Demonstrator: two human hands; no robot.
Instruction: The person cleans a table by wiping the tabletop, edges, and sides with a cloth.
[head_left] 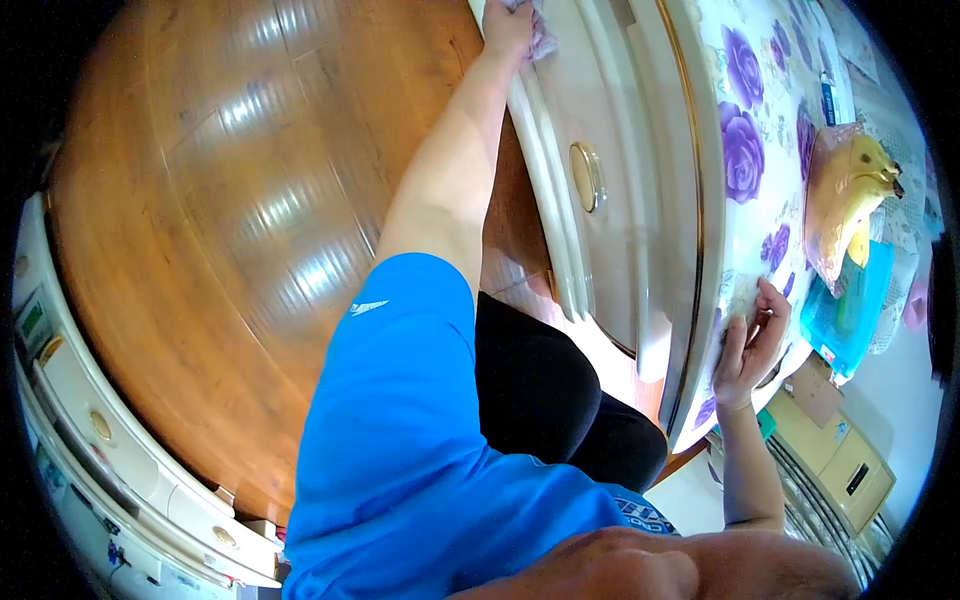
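Note:
At the top of the head view, my left hand point(508, 28) is closed on a crumpled, pale pinkish cloth point(542, 38). It presses the cloth to the edge of the cream cabinet point(610, 130), which has an oval gold-rimmed knob point(586, 177). My right hand point(752, 350) rests on the tablecloth with purple roses point(741, 150), its fingers bent and apart, nothing in them. Just beyond those fingers are a turquoise plastic box point(860, 315) and bananas point(850, 195), partly inside a clear bag.
The view is tilted sideways. Glossy brown wooden floor point(220, 200) fills the left side. Another cream cabinet point(110, 420) with knobs curves along the lower left. My black-clad knees point(535, 380) are close to the cabinet's base. A yellowish drawer unit point(850, 465) stands at the lower right.

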